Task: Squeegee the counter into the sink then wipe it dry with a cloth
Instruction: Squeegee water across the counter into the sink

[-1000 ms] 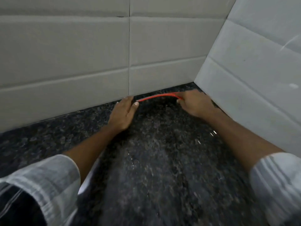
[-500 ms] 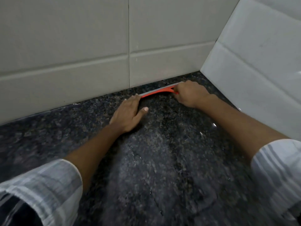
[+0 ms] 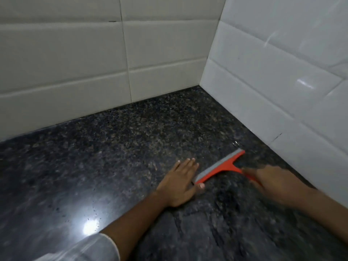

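Since the earlier frames the squeegee (image 3: 219, 167) had come away from the foot of the back wall (image 3: 75, 72) and now lay well out on the worktop (image 3: 113, 147), with both hands drawn back along with it. Its grey blade ran slantwise, the far end toward the side wall (image 3: 282, 72) and the near end toward the person, and the orange handle reached back to the right.

The left hand (image 3: 178, 185) lay flat on the worktop just beside the near end of the blade. Its fingers (image 3: 186, 165) were straight and held together, holding nothing, and the thumb tip sat against the blade's near corner.

The right hand (image 3: 271, 183) was blurred. It covered the handle's end, and its fingers seemed curled round the handle, though the blur hid just how they gripped.

The dark speckled stone showed streaks and a wet sheen near the camera, with a bright glare of light at lower left. A striped sleeve (image 3: 90, 247) covered the left forearm at the bottom edge. Both walls were tiled in pale oblong tiles and met in a corner beyond the squeegee.
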